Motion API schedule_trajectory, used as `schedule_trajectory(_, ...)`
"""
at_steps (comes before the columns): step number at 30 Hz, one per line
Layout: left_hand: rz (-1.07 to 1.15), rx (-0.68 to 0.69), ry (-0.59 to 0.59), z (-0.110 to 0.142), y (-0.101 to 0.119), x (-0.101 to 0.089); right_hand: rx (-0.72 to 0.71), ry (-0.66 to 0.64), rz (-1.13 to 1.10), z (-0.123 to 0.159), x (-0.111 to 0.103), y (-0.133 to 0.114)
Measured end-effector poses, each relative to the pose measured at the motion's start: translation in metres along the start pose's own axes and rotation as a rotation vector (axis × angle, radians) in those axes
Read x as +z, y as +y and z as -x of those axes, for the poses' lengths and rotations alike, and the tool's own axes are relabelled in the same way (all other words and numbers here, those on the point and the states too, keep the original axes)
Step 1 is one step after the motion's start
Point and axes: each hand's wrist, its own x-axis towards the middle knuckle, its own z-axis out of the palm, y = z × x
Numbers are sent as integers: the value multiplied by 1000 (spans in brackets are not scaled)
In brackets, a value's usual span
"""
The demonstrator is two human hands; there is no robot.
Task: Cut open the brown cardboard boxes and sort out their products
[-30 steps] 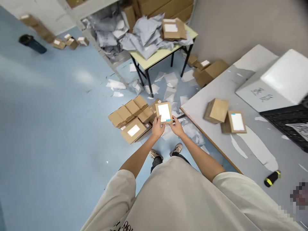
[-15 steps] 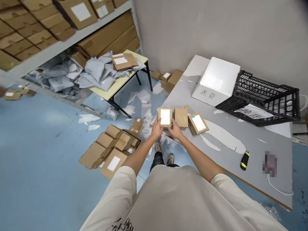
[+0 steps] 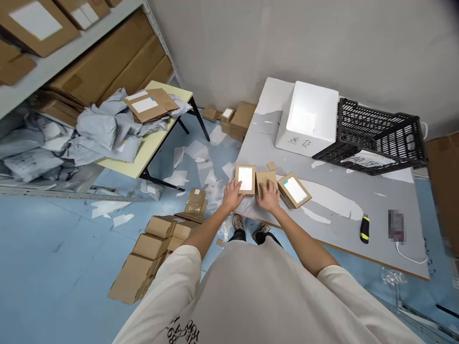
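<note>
A small cardboard box with a white label (image 3: 245,179) lies at the near left end of the grey table. My left hand (image 3: 233,196) grips it by its left side and lower corner. Right beside it is a plain small cardboard box (image 3: 264,177). Over its top rests my right hand (image 3: 268,197), fingers spread and touching the cardboard. To the right sits another labelled box (image 3: 294,190), turned at an angle and untouched by either hand. A small piece of cardboard (image 3: 271,166) lies just behind the plain box.
On the grey table (image 3: 344,186) stand a white foam box (image 3: 308,119) and a black plastic crate (image 3: 380,138); a utility knife (image 3: 365,229) lies near its front. Cardboard boxes (image 3: 150,246) are stacked on the floor to my left. Grey mailer bags (image 3: 96,126) cover a yellow table (image 3: 158,148).
My right hand has let go of the labelled box and moved right onto the plain box. The left hand stays at the labelled box. The camera view has turned right.
</note>
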Motion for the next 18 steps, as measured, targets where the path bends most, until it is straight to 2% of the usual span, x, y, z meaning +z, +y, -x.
schedule_trajectory(3,-33,27,-30,-7,-1,-5,-6,-117,64,3,-5,17)
schedule_trajectory(5,-47,40,-34,-15,-3,-8,-30,-150,80,2,-7,24)
schedule_trajectory(11,-53,51,-46,-43,0,-17,-15,-29,45,-20,-5,15)
schedule_trajectory(15,-196,39,-79,-56,7,-25,8,-6,31,-36,-5,5)
schedule_trajectory(18,-298,28,-94,-58,15,-28,-18,15,13,-38,-9,5)
